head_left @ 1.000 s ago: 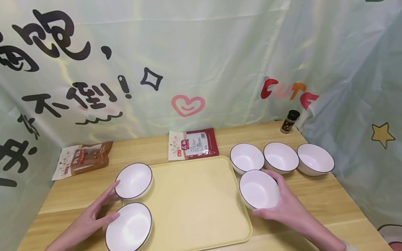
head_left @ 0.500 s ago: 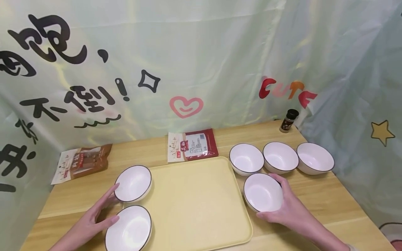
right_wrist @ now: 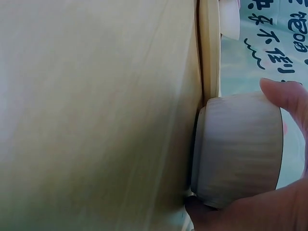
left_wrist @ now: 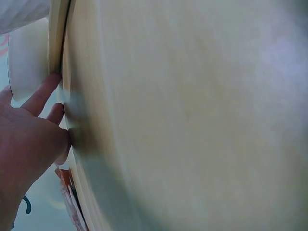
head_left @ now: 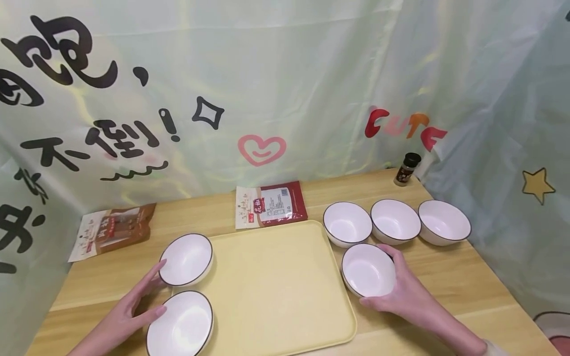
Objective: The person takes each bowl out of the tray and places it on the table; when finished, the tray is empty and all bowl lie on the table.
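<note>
My right hand (head_left: 403,289) grips a white bowl (head_left: 368,271) with a dark rim, thumb at its near side and fingers round the far side. In the right wrist view this bowl (right_wrist: 240,149) sits low at the table, right beside the tray's edge. My left hand (head_left: 131,314) lies with fingers spread by the tray's left edge. Its index fingertip is at the rim of the far-left bowl (head_left: 187,259), its thumb tip at the near-left bowl (head_left: 180,324). The left wrist view shows its fingers (left_wrist: 42,96) reaching to the tray and table.
A yellow tray (head_left: 276,291) lies between the hands, both left bowls overlapping its left side. Three white bowls (head_left: 395,221) stand in a row at the right. Behind are a red spice packet (head_left: 271,204), a brown packet (head_left: 113,230) and a black-capped spice jar (head_left: 406,169).
The right hand and its bowl have shifted slightly right, off the tray's edge. The left hand stays by the two left bowls. The head view has drifted a little.
</note>
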Available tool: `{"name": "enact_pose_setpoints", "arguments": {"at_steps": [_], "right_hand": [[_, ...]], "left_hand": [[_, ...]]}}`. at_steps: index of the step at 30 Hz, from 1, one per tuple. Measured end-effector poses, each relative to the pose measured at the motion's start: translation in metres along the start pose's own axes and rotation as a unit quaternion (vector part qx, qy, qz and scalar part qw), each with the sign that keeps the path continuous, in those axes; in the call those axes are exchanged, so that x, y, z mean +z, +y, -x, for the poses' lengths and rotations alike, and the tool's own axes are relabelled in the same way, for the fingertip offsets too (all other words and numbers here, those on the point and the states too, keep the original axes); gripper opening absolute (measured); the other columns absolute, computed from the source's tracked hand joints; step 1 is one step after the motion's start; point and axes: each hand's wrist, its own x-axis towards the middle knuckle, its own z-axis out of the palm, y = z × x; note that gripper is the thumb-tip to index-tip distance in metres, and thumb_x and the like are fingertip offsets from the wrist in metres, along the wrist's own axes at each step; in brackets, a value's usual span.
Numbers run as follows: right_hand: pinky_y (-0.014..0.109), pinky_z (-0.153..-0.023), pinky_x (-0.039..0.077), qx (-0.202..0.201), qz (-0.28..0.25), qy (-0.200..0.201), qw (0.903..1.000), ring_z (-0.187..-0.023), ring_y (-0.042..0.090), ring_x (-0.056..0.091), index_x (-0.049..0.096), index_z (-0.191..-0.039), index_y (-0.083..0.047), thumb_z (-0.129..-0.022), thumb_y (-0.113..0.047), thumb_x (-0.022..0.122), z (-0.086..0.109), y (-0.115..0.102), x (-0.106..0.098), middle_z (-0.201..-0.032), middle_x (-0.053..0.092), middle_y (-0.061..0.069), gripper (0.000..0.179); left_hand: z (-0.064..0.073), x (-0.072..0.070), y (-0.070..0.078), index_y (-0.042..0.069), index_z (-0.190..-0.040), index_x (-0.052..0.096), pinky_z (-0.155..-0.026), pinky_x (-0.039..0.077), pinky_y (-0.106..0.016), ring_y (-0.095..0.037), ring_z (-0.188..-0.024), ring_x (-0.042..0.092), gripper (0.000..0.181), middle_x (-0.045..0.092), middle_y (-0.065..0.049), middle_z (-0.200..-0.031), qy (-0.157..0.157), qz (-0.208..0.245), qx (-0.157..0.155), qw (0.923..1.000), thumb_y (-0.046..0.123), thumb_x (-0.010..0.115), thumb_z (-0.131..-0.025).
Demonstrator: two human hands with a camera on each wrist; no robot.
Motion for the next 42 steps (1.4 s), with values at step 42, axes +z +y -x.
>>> {"name": "enact_pose_setpoints", "arguments": {"at_steps": [42], "right_hand": [[0.010,-0.107,0.024,-0.095,0.001,0.056,0.9939,-0.147,0.039,0.033,0.029,-0.166,-0.005,-0.085,-0.015,0.094,-0.012,-0.019,-0.005,-0.164,0.035,0.018,0.104]], "left_hand": [[0.016,0.003,0.010,0.035,-0.177,0.008,-0.102,0.032,-0.006,0.013,-0.134,0.046,0.095,0.060,-0.021,-0.151,0.010,0.055,0.011,0.9984,0.011,0.069,-0.109]]}}
